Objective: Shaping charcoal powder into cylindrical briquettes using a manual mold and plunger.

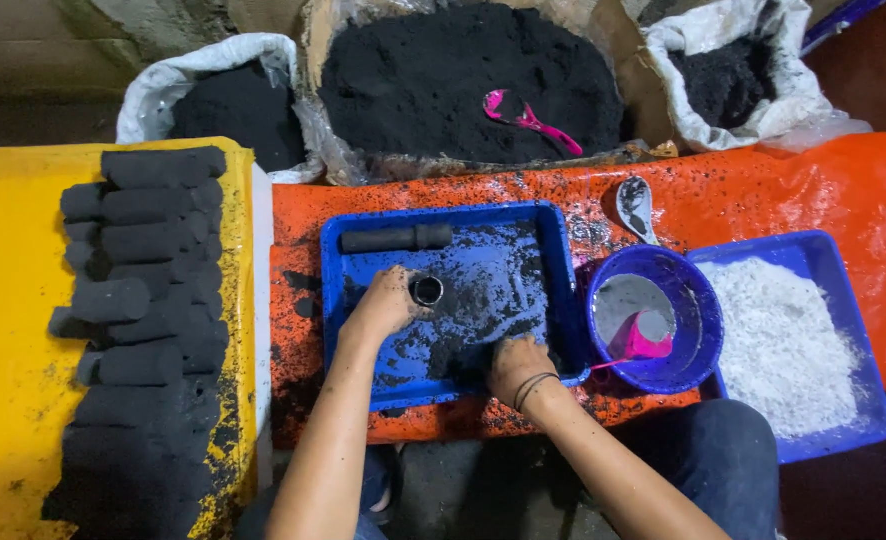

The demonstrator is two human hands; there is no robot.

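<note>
Both forearms reach forward: left hand (383, 303) wraps metal tube (426, 291); right hand (519, 366) grip seemingly pinches black powder (463, 352).

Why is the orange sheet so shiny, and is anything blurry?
In the head view, light glares off the wet-looking orange sheet near the grey spoon; the black powder swallows detail; the left hand and right hand look sharp; the edges curve slightly.
</note>
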